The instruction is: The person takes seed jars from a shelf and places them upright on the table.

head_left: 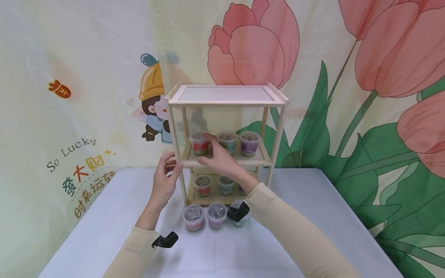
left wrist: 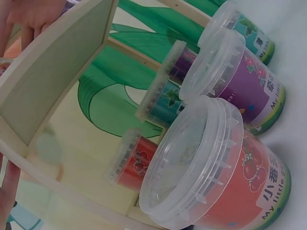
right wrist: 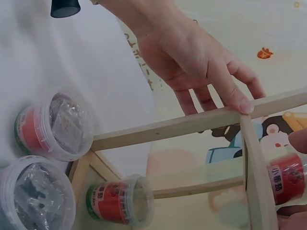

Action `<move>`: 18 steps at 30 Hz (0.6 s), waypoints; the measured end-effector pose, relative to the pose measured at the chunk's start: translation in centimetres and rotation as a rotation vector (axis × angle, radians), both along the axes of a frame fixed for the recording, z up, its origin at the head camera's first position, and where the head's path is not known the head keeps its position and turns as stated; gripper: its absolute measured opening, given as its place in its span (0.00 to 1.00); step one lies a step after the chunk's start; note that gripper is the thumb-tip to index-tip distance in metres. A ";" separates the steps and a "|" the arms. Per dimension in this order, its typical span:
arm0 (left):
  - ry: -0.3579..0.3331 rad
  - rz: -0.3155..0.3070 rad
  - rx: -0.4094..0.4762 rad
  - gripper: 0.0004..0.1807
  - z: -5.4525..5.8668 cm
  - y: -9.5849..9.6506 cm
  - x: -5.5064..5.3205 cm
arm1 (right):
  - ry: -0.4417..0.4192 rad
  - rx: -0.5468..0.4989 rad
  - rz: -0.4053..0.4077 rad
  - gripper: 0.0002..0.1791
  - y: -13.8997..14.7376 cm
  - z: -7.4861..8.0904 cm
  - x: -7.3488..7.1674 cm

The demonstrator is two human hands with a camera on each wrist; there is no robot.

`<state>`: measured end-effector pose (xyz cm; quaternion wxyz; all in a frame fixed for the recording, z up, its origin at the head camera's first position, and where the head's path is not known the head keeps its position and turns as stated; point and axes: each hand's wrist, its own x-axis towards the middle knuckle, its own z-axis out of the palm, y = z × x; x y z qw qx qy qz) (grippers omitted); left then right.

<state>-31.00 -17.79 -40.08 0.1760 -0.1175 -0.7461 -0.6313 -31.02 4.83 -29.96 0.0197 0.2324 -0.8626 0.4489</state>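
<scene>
A wooden rack [head_left: 227, 105] with several tiers stands on the table. My left hand [head_left: 163, 181] grips its left front post at the middle shelf; in the right wrist view the thumb lies on the joint and the fingers pass behind the wood. On the middle shelf, my right hand [head_left: 220, 156] holds a lidded plastic cup with a red label [head_left: 200, 146] at the left end, thumb and fingers on either side. Right of that cup stand a teal-labelled cup [head_left: 227, 141], partly behind the hand, and a purple-labelled cup [head_left: 249, 144].
The lower shelf holds a red cup [head_left: 203, 186], a teal cup [head_left: 226, 186] and a purple cup partly hidden by my right arm. Before the rack stand three more cups: red [head_left: 193, 219], purple [head_left: 217, 216] and one partly covered by the wrist camera [head_left: 239, 211]. A printed cloth hangs behind.
</scene>
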 end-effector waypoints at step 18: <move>0.013 0.012 0.000 0.27 1.6 0.7 1.7 | 0.131 0.059 -0.021 0.34 -1.8 -0.8 -3.1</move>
